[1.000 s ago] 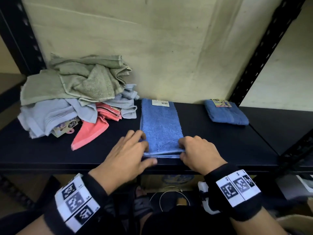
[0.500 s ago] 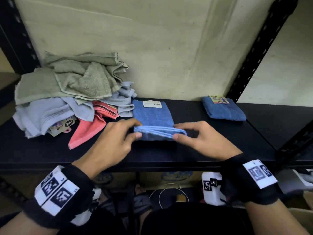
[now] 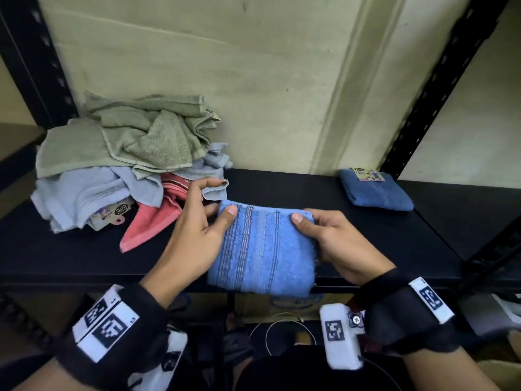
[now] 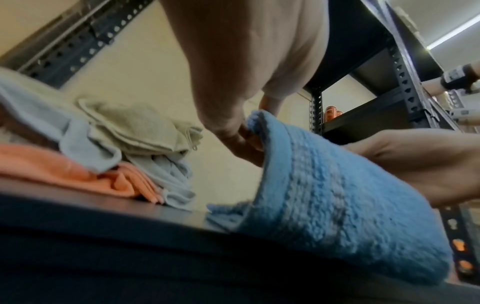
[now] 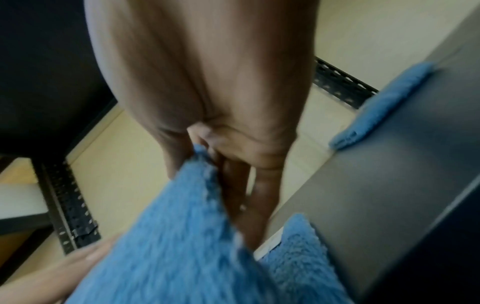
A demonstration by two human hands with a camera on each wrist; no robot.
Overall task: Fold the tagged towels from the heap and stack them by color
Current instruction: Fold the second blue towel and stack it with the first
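I have the blue towel point(image 3: 263, 249) folded into a thick rectangle and lifted at a tilt over the front edge of the black shelf point(image 3: 366, 235); its striped band faces up toward the head camera. My left hand point(image 3: 197, 238) pinches its left side, thumb on top near the far corner and fingers underneath. My right hand point(image 3: 335, 244) grips the right side the same way, thumb on the top face. The right wrist view is blurred, so I cannot tell how far those fingers reach beneath the cloth. To the left on the shelf sits the heap point(image 3: 127, 162): green towels on top, pale grey-blue ones under them, a coral one spilling forward toward the shelf's front. Well off to the right, near the back wall, lies a folded dark blue towel point(image 3: 375, 193) with its paper tag on top.
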